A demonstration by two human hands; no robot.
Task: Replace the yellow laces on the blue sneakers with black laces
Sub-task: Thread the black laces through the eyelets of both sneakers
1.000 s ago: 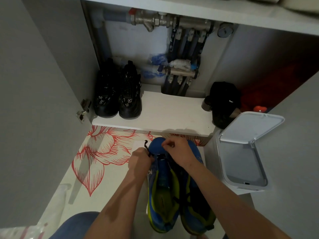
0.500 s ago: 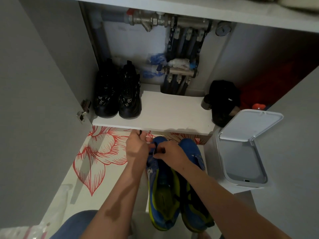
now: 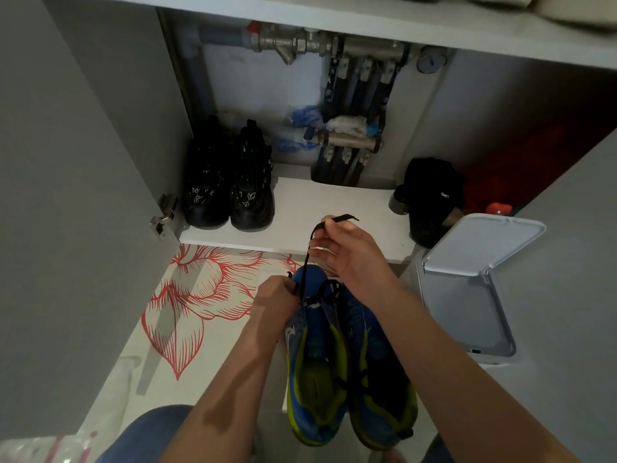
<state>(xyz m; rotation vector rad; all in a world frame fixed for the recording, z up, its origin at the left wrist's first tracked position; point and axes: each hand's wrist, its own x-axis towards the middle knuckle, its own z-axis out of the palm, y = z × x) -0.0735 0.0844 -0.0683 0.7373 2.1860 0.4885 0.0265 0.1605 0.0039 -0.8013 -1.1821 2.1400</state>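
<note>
Pinching black lace: right hand high, left hand at blue sneakers toe; logos unreadable.

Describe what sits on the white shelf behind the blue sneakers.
On the white shelf: a pair of black shoes at left, a dark bundle at right. The right hand and bin lid cover parts of its front.

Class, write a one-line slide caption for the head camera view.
Right hand holds a black lace up from the blue sneakers while the left hand pinches it near the toe.
</note>
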